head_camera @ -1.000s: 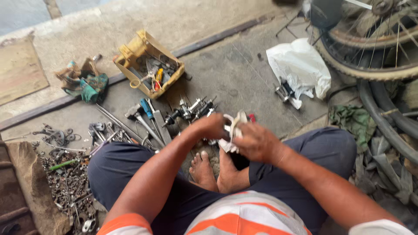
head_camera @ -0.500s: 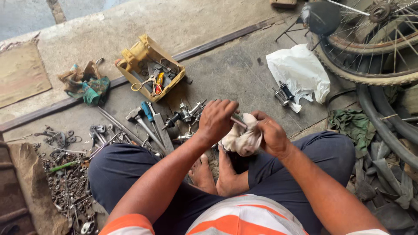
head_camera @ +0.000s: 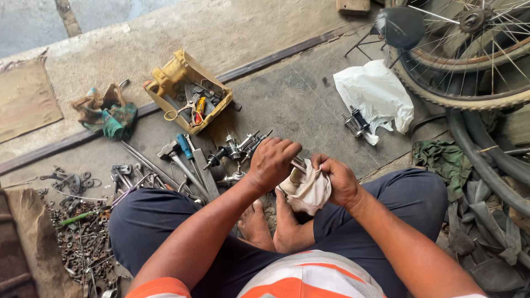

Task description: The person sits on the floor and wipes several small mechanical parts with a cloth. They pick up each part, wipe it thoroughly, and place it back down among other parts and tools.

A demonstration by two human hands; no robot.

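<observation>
I sit cross-legged on the floor. My left hand point(head_camera: 272, 161) is closed around a small metal part point(head_camera: 298, 164), of which only a short silver end shows past the fingers. My right hand point(head_camera: 338, 180) grips a dirty white cloth point(head_camera: 307, 190) that is bunched up against that part. Both hands meet above my bare feet point(head_camera: 271, 224). Just beyond my left hand lie several metal hub parts point(head_camera: 238, 145) on the concrete.
A yellow tool box point(head_camera: 187, 91) stands at the back left, hammers and a blue-handled tool point(head_camera: 185, 147) before it. Loose nuts and scrap point(head_camera: 77, 232) cover the left floor. A white plastic bag point(head_camera: 375, 96), bicycle wheel point(head_camera: 469, 60) and rubber tyres point(head_camera: 486, 165) crowd the right.
My left hand moved over the metal part and closed on it. The cloth shifted from spread between both hands to bunched under my right hand. The view drifted slightly.
</observation>
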